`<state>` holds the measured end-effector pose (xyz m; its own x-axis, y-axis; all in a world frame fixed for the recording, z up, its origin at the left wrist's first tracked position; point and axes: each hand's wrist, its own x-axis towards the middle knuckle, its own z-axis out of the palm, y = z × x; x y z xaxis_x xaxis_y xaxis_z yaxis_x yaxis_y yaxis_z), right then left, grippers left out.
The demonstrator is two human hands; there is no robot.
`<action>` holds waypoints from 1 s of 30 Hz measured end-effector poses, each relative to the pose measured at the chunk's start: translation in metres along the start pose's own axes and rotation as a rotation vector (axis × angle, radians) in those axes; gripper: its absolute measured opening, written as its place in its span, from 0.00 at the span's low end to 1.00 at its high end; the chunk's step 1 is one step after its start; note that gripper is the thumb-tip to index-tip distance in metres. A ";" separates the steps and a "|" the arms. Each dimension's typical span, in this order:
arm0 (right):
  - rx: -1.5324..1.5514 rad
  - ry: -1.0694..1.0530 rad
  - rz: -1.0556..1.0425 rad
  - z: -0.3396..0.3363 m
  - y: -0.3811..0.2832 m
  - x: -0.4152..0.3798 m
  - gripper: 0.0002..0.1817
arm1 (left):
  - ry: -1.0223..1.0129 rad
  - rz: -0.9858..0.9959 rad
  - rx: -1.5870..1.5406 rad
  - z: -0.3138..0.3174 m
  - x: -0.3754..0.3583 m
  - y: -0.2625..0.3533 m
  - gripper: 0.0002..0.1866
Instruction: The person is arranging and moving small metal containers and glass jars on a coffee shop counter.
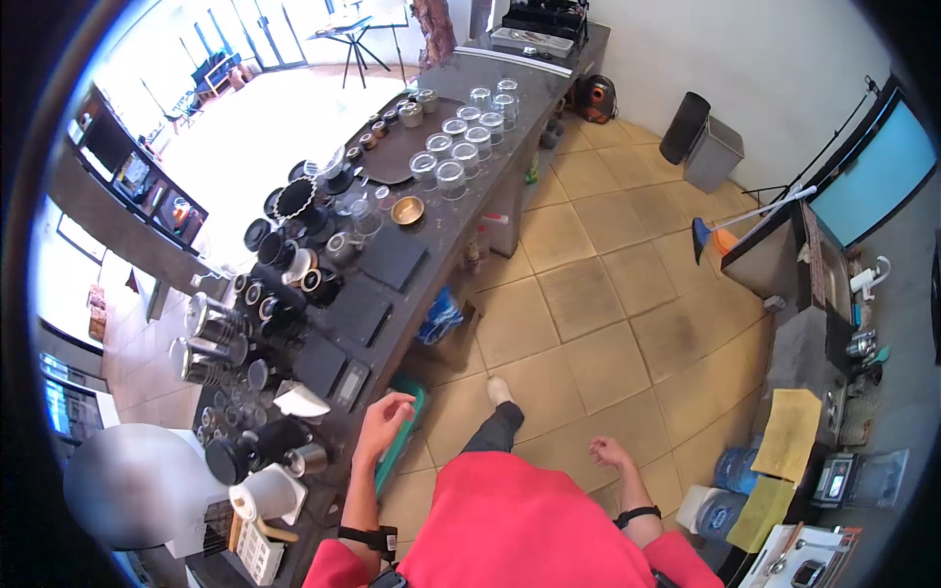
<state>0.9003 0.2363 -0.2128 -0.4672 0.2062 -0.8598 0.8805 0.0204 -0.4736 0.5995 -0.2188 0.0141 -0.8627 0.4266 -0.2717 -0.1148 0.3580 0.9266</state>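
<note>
My left hand (385,423) hangs beside the near edge of the dark counter (446,113), its fingers loosely bent and nothing visible in them. Closest to it on the counter are a flat black scale with a small display (350,384) and a white angular piece (300,400). Below the hand, a green crate (400,449) stands by the counter's side. Over the tiled floor, my right hand (610,452) is held out from my body, fingers loosely curled and a little apart, with no object seen in it. Neither hand touches anything.
Upturned glasses (465,154), a brass bowl (407,211), dark scales (393,257) and a brown tray (392,157) with small cups crowd the counter. A grey bin (713,155) and a broom (700,235) stand ahead. Water jugs (733,470) and yellow cloths (787,433) are at right.
</note>
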 end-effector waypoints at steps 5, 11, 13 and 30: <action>-0.175 0.065 -0.102 -0.062 -0.019 0.023 0.16 | -0.030 -0.082 0.056 0.027 0.088 -0.005 0.11; 0.039 0.125 0.004 -0.155 -0.102 0.047 0.13 | 0.026 0.037 -0.055 0.051 0.223 0.022 0.11; -0.019 0.167 -0.060 -0.189 -0.131 0.067 0.12 | 0.040 0.053 -0.043 0.055 0.258 0.046 0.11; -0.202 0.014 -0.493 -0.362 -0.597 0.220 0.19 | 0.503 0.070 -0.030 0.064 0.443 0.219 0.10</action>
<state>0.3004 0.6241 -0.0501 -0.8295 0.1380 -0.5412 0.5554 0.3060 -0.7732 0.2239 0.1016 0.0806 -0.9984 -0.0066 -0.0564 -0.0556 0.3156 0.9472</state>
